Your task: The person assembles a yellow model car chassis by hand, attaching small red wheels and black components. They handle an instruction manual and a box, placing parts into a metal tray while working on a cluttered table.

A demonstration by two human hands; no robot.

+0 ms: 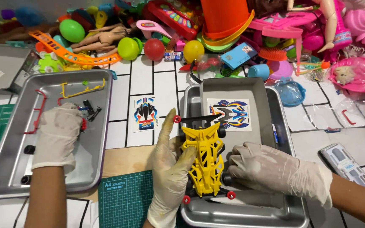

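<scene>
A: Located the yellow toy car (203,160)?

B: Lower centre of frame, over the front metal tray (250,211). Nose pointed toward the top of frame. Small red rollers (177,119) at the corners.

A: Hand state?

B: Left hand (170,169), gloved, lay along the car's left side with fingers stretched up and thumb pressed on the yellow body. Gripping it. Right hand (271,169), gloved, came in from lower right with fingers curled against the car's right side at the wheels. Also gripping.

A: Anything else in that tray?

B: Smaller tray (233,86) stacked inside at the far end, with a blue and black sticker sheet (230,114) lying in it, just beyond the car.

A: Left side?

B: Second tray (5,169) at left of frame. Third gloved hand (58,137) reached down into it, palm down over small black parts. Could not tell whose hand, nor whether it held anything. Red plastic frame (39,116) and yellow sprue (81,89) in the same tray.

A: Tabletop?

B: White tabletop (165,84) with black lines. Another sticker sheet (145,114) between the trays. Green cutting mat (125,202) at bottom centre. Grey remote-shaped device (347,164) at right. Pile of toys (191,25) across the top of frame.
</scene>
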